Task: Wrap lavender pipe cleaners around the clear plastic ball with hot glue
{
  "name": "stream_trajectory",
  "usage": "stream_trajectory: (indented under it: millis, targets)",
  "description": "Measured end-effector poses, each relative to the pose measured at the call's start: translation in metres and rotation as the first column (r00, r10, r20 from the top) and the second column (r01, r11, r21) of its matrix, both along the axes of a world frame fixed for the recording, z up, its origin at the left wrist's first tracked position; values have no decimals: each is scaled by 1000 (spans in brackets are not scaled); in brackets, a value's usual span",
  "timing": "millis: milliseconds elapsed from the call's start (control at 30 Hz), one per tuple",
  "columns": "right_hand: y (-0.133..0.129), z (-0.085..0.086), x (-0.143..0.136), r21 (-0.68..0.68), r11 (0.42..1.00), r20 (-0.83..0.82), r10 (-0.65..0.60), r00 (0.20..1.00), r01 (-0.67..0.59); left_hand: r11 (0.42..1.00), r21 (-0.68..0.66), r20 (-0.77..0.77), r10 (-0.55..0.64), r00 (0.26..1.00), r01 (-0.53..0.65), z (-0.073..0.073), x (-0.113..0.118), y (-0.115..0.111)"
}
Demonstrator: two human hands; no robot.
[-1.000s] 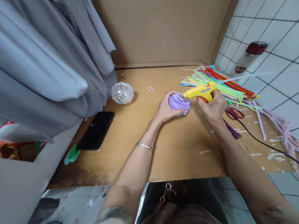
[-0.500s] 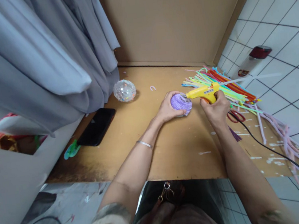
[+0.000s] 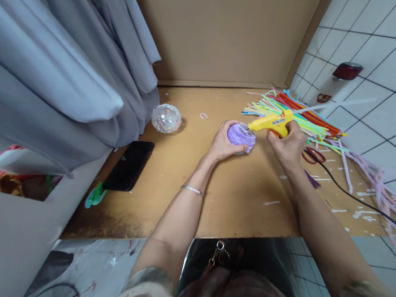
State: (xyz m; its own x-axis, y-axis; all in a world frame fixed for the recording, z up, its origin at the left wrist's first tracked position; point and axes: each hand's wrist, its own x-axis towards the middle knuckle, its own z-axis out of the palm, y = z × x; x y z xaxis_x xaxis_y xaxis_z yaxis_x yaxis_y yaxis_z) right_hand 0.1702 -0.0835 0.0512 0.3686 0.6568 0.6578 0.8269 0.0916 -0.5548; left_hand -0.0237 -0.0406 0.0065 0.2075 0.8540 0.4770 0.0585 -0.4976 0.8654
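Observation:
My left hand is wrapped round a purple ball covered in wound fuzzy strands, holding it over the wooden table. In my right hand is a yellow glue gun, gripped by its handle with fingers at the trigger. Its nozzle points left and meets the upper part of the ball. A long translucent glue stick sticks out of the gun's back end. The ball's underside and the fingers behind it are hidden.
A clear ball and a black phone lie to the left. Colourful pipe cleaners, red-handled scissors and a black cord are on the right. A lidded bottle stands by the tiled wall. A grey curtain hangs left.
The whole view has shifted very slightly. Both hands, the purple ball and the glue gun keep the same positions relative to one another.

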Motion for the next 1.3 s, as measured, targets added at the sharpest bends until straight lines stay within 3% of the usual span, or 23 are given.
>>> stream_trajectory:
  millis: [1300]
  targets:
    - [1,-2,1,-14,1000,29,-17,999,17,1000,7,18,-5,1000,4,-1,1,2]
